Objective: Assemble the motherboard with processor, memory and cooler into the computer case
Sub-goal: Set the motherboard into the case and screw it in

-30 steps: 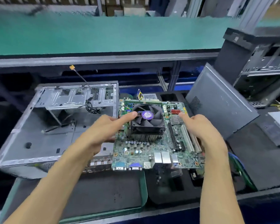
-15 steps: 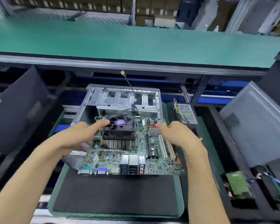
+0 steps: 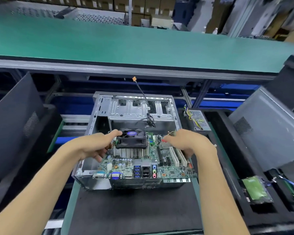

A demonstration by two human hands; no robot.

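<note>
Both hands are on the motherboard [image 3: 143,164], which sits over the open computer case [image 3: 136,109] lying on its side on a black foam mat [image 3: 134,209]. The left hand [image 3: 95,146] has its grip on the board's left edge, thumb stretched out to the corner of the black cooler fan [image 3: 131,139], fingers curled under the edge. The right hand [image 3: 188,143] holds the right edge beside the white expansion slots [image 3: 177,157], fingers curled around the board; a red connector [image 3: 164,141] sits just off its fingertips. The rear ports, blue USB [image 3: 137,171] and VGA [image 3: 116,176], face the camera at the case's near rim. A black cable [image 3: 143,97] with an orange tip rises out of the drive bay. A power supply [image 3: 198,120] rests just right of the case, and a grey side panel [image 3: 268,133] leans further right.
</note>
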